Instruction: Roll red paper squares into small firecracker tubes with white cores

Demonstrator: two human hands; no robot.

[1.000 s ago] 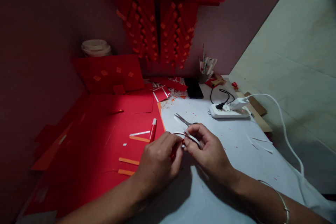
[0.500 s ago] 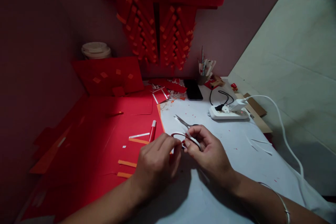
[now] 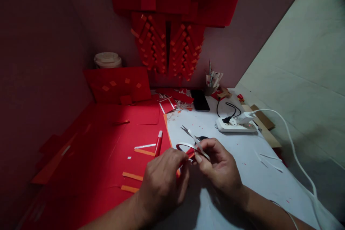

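Observation:
In front of me, my right hand [image 3: 219, 167] is closed on a thin roll of white tape [image 3: 185, 144], with a loose white end sticking up by the fingers. My left hand [image 3: 165, 176] is closed in a pinch beside it, at a small red-orange paper piece [image 3: 191, 155] inside the ring's near side. The fingers partly cover that piece. Just beyond the roll are scissors [image 3: 199, 138] with black handles, blades slightly apart, seemingly lying on the white tabletop. A red tube with a white cap [image 3: 159, 143] lies left of the hands, near orange paper strips [image 3: 132, 176].
Red card sheets [image 3: 107, 143] cover the table's left side. At the back are paper scraps [image 3: 182, 105], a black phone [image 3: 199, 100] and a pen cup [image 3: 211, 88]. A white power strip [image 3: 235, 125] with a cable stands right. Red paper decorations [image 3: 153, 46] hang on the wall.
The view has tilted up slightly. My right hand has moved a little right with the tape roll, and more of the red-orange piece shows between the hands.

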